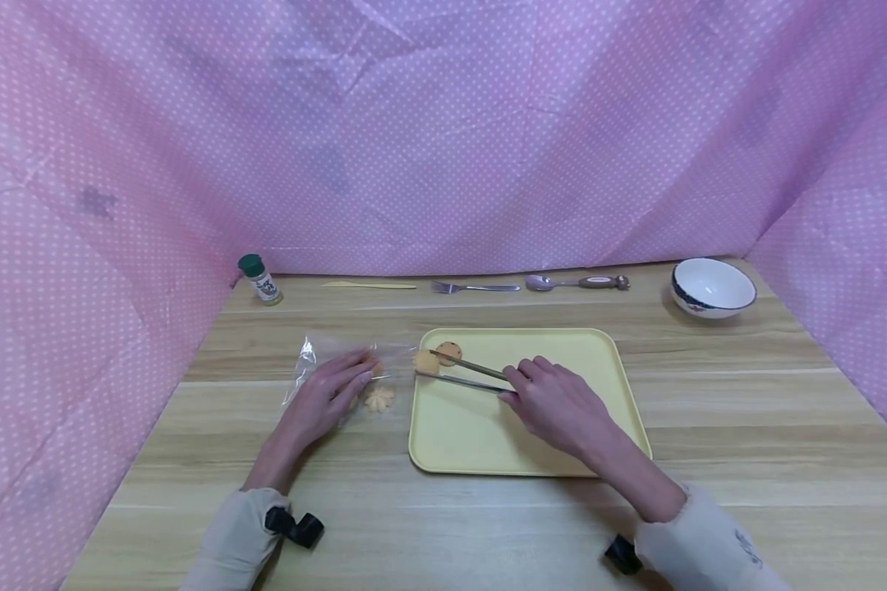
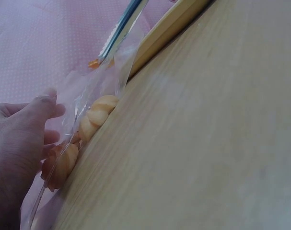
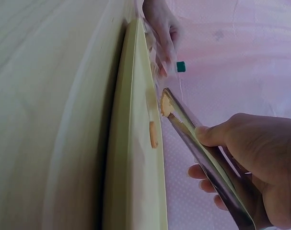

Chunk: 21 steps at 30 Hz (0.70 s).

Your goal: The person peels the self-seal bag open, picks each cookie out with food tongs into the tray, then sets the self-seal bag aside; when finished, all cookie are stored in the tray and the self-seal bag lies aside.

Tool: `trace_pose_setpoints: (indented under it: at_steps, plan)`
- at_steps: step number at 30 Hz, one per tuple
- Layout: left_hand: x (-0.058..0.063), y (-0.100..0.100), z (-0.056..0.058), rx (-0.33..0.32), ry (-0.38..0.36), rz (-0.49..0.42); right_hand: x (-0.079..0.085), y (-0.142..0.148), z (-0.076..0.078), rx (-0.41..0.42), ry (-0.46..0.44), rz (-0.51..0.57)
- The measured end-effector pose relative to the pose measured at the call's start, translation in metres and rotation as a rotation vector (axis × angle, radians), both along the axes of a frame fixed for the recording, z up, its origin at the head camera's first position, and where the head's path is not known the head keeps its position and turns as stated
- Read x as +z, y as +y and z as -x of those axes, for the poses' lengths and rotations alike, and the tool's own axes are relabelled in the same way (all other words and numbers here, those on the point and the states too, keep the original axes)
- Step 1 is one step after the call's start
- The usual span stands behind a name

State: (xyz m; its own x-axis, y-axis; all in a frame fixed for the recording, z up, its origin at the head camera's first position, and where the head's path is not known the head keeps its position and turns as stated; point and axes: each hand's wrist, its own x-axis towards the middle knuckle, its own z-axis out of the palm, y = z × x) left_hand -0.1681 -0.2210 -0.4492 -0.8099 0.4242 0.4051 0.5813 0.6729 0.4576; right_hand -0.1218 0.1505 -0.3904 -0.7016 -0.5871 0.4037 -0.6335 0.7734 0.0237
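Observation:
My right hand (image 1: 558, 402) grips metal tongs (image 1: 469, 382), whose tips hold a pale cookie (image 3: 167, 104) above the left edge of the yellow tray (image 1: 488, 451). A round cookie with dark specks (image 1: 449, 353) lies in the tray's upper left corner, beside the tongs. To the left of the tray, a clear plastic bag (image 1: 306, 353) lies on the table with several cookies inside, among them a ridged one (image 1: 379, 400). My left hand (image 1: 333, 386) holds the bag's upper film with thumb and fingertips; the exact pinch is partly hidden.
Along the back of the wooden table (image 1: 443, 533) lie a yellow knife (image 1: 369, 286), a fork (image 1: 476, 288) and a spoon (image 1: 576, 282). A green-capped shaker (image 1: 261, 281) stands back left, a white bowl (image 1: 713, 287) back right. A pink dotted cloth (image 1: 443, 148) hangs behind.

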Motion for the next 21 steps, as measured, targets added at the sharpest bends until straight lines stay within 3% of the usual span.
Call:
trace_pose_setpoints:
  at_steps: [21]
  plan:
    - [0.0,-0.001,0.001,-0.004,0.002,0.002,-0.002,0.044,-0.005,-0.087,-0.049,0.027]
